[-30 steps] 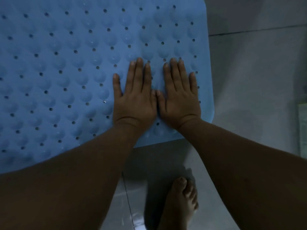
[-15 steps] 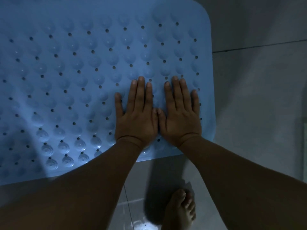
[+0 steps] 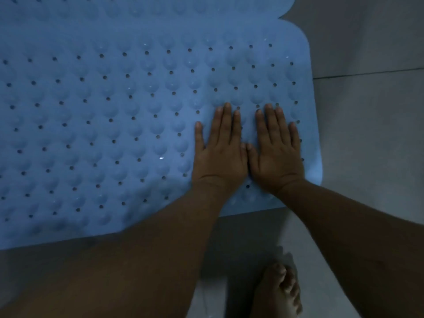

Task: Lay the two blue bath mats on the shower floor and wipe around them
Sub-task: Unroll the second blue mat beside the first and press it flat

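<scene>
A blue bath mat (image 3: 103, 115) with round bumps and small holes lies flat on the grey tiled floor and fills most of the view. At the top right a second blue mat (image 3: 241, 10) edge meets it, forming a notch. My left hand (image 3: 220, 152) and my right hand (image 3: 275, 152) lie side by side, palms down, fingers straight, pressing on the near right corner of the mat. The thumbs touch each other.
Grey floor tiles (image 3: 371, 138) run along the mat's right side and near edge, with a dark grout line at the right. My bare foot (image 3: 278, 292) stands on the tile below my hands. The light is dim.
Both hands stay flat and together on the mat's near right corner. The view has shifted so more of the mat's far right edge and the second mat show.
</scene>
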